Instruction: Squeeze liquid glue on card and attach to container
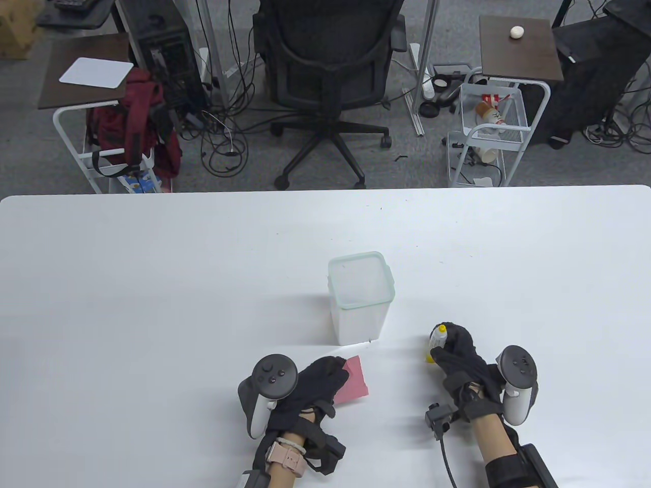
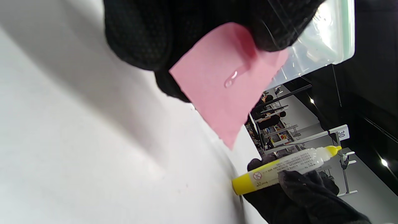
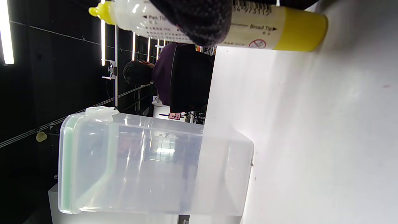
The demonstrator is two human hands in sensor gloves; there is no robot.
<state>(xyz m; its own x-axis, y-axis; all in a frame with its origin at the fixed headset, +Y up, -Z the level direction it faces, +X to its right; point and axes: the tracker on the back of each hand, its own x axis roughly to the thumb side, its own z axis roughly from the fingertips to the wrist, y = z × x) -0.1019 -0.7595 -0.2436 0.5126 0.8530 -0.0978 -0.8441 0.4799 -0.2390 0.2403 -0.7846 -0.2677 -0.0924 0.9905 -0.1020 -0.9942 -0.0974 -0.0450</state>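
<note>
My left hand [image 1: 318, 378] holds a pink card [image 1: 353, 382] just above the table, in front of the container. In the left wrist view the card [image 2: 217, 93] carries a clear drop of glue [image 2: 230, 79] and my fingers [image 2: 161, 34] grip its upper edge. My right hand [image 1: 457, 356] holds a white glue bottle with yellow ends [image 1: 437, 343], upright, its base on the table. The bottle also shows in the left wrist view [image 2: 286, 166] and the right wrist view [image 3: 217, 26]. The clear container with a green rim [image 1: 361, 297] stands upright and open between the hands, a little farther back [image 3: 149, 165].
The white table [image 1: 152, 284] stretches wide on both sides. Beyond its far edge are an office chair [image 1: 330, 76], a white cart [image 1: 485, 132] and a side table with a red bag [image 1: 132, 122].
</note>
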